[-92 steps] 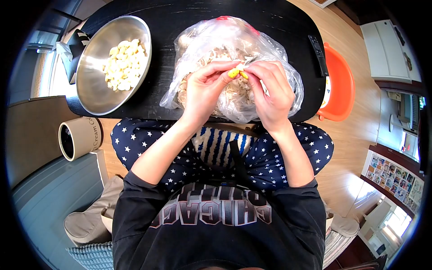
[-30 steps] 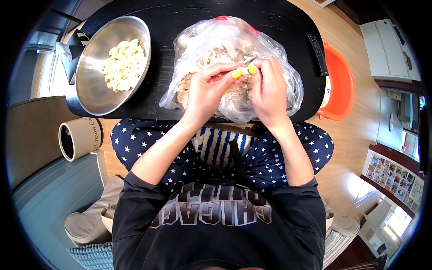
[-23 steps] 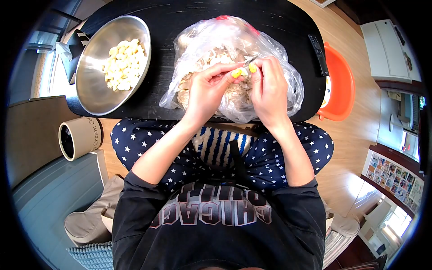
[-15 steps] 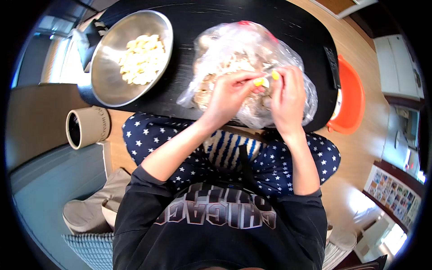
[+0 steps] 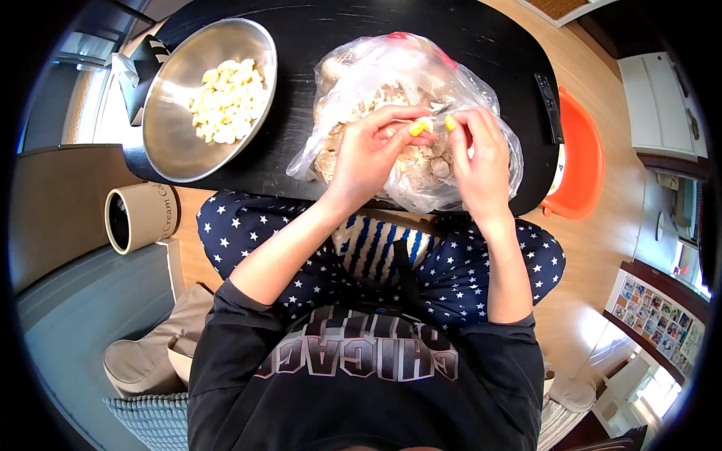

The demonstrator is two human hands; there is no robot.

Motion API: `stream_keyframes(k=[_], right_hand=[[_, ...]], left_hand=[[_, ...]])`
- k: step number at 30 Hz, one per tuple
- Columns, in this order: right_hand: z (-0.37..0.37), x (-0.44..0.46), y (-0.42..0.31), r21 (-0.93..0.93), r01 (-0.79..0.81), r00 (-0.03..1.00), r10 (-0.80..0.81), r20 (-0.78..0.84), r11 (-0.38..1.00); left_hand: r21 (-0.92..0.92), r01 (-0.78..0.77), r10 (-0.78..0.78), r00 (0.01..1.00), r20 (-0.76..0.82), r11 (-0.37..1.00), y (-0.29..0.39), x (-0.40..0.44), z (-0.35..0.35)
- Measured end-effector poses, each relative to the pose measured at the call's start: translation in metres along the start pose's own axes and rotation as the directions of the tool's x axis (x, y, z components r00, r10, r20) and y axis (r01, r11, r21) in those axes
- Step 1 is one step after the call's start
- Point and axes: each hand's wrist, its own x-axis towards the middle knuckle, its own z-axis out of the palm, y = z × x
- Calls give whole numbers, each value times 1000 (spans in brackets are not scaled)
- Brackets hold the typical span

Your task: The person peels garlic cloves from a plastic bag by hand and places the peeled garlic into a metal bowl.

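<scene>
Between the thumb and fingers of my left hand (image 5: pixel 368 154) is a small pale garlic clove (image 5: pixel 427 123). My right hand (image 5: pixel 481 159) is closed beside it, with a thin dark blade, apparently a small knife's, at its fingertips; any handle is hidden. The fingertips of the two hands are a little apart. Both thumbs have yellow nails. Beneath the hands lies a clear plastic bag (image 5: pixel 357 59) holding garlic bulbs and papery skins. A steel bowl (image 5: pixel 167 120) with many peeled cloves (image 5: pixel 226 105) stands on the left.
The bag and bowl are on a black table (image 5: pixel 301 30). A remote control (image 5: pixel 548 105) lies at its right edge, beside an orange tub (image 5: pixel 587 154). A tissue box (image 5: pixel 143 71) is behind the bowl at left. A beige bin (image 5: pixel 143 216) stands on the floor.
The whole view has shifted, moving the table and its items to the right in frame. My fingertips, close together around the clove earlier, are now farther apart; the clove stays in my left hand.
</scene>
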Motion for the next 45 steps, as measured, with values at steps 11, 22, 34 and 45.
stream_keyframes(k=[11, 22, 34, 45], right_hand=[[4, -4, -11, 239, 35, 999, -42, 22, 970], [12, -9, -14, 179, 52, 994, -34, -100, 982], [10, -6, -10, 338, -30, 998, 46, -38, 941], [8, -6, -2, 441, -199, 979, 200, 45, 875]], left_hand=[[22, 49, -46, 990, -131, 999, 1, -1, -1], [174, -79, 108, 981, -159, 981, -3, -5, 3], [-11, 29, -30, 991, -133, 1000, 0, -1, -1], [-21, 63, -65, 993, -103, 998, 1, 0, -3]])
